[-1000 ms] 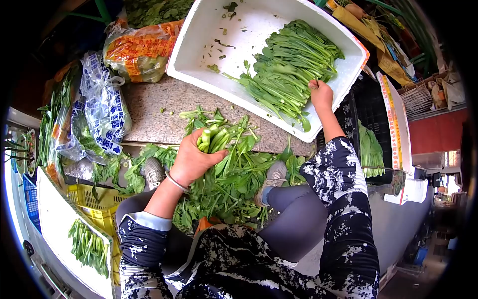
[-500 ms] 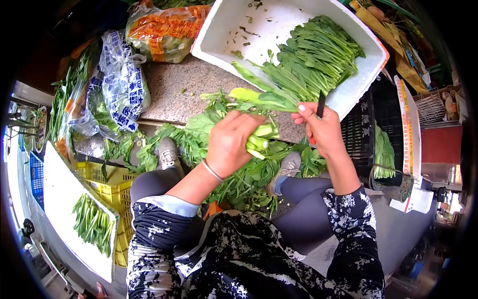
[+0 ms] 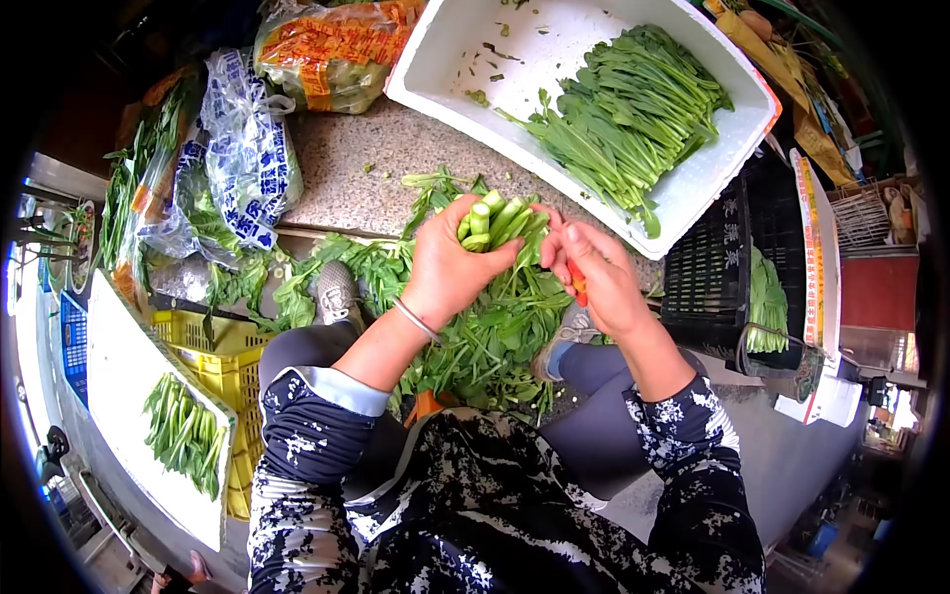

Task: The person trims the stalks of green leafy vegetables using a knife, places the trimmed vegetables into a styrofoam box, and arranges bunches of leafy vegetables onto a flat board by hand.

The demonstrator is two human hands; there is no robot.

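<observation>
My left hand, with a bracelet at its wrist, is wrapped round a bunch of leafy green stalks, the pale cut ends turned up toward me. Close by on the right, my right hand is closed round a knife; its orange-red handle shows, while its blade is hidden. The fingertips of that hand are near or touching the stalks; I cannot tell which. Loose trimmed leaves lie on the ground between my shoes, below both hands.
A white foam box holding a pile of greens stands ahead. Left are plastic bags, a yellow crate and a white foam lid bearing a bundle of greens. A black crate stands on the right.
My right hand has drawn back from the box's edge toward the bunch, and the long leafy stalk is out of its fingers. My left hand has turned the cut ends upward.
</observation>
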